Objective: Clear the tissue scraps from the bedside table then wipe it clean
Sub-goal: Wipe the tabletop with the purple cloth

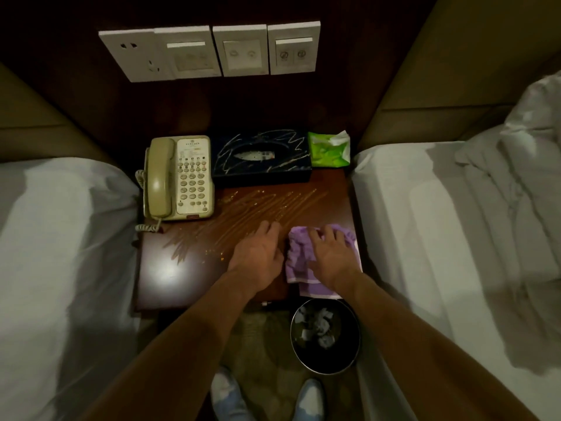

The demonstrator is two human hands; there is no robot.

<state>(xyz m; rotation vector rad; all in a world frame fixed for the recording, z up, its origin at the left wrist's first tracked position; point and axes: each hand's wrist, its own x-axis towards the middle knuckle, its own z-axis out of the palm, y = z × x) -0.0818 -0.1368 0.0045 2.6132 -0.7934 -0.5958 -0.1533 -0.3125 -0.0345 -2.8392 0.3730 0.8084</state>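
Fingers point(328, 233) of the right hand point(332, 256) are bent down into a purple cloth point(299, 259), gripping a bunched fold and pressing it to the bedside table point(182, 284). Left hand point(258, 256) lies just beside the cloth on its thumb side. Its fingers point(270, 230) are straight, close together and flat on the wood, holding nothing.

Room:
- Right of the right fingers, the table edge comes at once, with the right bed point(425, 223) hard against it.
- Left of the left fingers, a stretch of glossy top runs to the left bed point(60, 238).
- Ahead of both sets of fingertips is a band of open wood, then the back row of things.
- In that row, a telephone point(179, 177) sits ahead-left and a dark tissue box point(261, 159) straight ahead.
- A green packet point(329, 148) sits ahead of the right fingers.
- Behind the wrists is the front edge, with the cloth's tail hanging over it.

Pose: both forearms reach forward, roughly parallel, palms down, wrists low.

Surface:
- Tan smear streaks point(267, 205) run diagonally from just beyond the left fingertips toward the tissue box.
- Small crumbs point(214, 253) lie left of the left hand, with a glare patch further left.

Tissue scraps point(318, 323), white and crumpled, lie in a round black bin point(328, 361). It stands on the floor below the right wrist, near the table's front edge.
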